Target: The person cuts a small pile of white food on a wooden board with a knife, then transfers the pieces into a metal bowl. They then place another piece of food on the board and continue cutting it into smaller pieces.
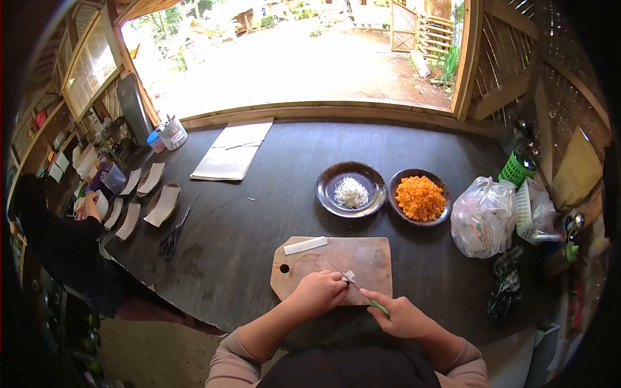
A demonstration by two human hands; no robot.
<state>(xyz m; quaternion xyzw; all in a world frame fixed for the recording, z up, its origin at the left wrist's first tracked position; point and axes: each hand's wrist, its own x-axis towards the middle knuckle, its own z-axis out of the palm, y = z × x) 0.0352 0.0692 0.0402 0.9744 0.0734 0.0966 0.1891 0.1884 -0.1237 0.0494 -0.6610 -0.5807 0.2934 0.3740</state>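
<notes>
My right hand is closed round the green handle of a knife, its blade lying over the wooden cutting board. My left hand presses with bent fingers on a small whitish piece beside the blade. A pale strip lies near the board's upper left edge. Beyond the board, a dark plate holds a small heap of thin white shreds. Right of it, a dark bowl is filled with orange chopped pieces.
A plastic bag and a green basket stand at the right. Scissors, curved trays and stacked sheets lie on the left side. A pot stands behind. Another person is at the far left.
</notes>
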